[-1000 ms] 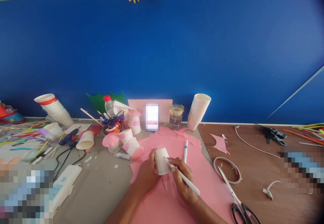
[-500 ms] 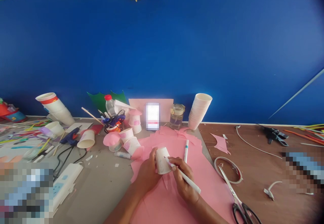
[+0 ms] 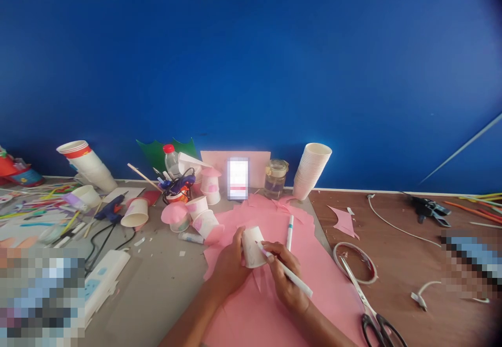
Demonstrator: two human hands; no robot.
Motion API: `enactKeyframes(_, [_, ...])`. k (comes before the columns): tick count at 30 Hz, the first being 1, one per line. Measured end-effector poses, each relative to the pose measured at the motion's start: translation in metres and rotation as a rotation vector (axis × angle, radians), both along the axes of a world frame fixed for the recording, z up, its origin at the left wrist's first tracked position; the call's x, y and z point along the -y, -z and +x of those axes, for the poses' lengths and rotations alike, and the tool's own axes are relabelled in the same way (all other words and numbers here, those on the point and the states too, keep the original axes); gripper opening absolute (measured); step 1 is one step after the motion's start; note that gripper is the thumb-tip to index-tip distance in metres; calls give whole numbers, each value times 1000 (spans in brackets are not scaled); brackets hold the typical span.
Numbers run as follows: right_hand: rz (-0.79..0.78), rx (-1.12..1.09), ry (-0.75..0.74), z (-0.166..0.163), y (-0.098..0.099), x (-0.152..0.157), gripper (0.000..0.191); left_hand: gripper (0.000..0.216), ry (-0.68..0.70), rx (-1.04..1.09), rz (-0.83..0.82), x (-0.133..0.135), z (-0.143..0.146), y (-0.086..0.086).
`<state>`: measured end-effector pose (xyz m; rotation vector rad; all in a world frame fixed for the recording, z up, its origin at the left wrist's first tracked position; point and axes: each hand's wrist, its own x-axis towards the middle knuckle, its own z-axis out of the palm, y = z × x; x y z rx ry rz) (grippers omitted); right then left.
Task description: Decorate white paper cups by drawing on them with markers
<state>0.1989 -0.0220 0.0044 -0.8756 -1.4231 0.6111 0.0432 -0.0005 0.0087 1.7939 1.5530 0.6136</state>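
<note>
Hands [image 3: 254,273] on unmarked paper cup [image 3: 253,246], pen [image 3: 285,270]

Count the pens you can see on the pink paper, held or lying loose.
2. One white pen is in the right hand, its tip on the paper cup that the left hand holds. One teal-banded pen lies loose behind. Clutter may hide others.
</note>
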Motion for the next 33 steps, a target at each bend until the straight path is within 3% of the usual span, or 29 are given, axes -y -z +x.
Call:
enactKeyframes(25, [-37, 0, -3, 0, -2, 0, 17, 71, 21, 3, -25, 0, -1, 0])
enactKeyframes(33, [-205, -147, 50, 3, 4, -2, 18, 66, 10, 37, -16, 1, 0, -5])
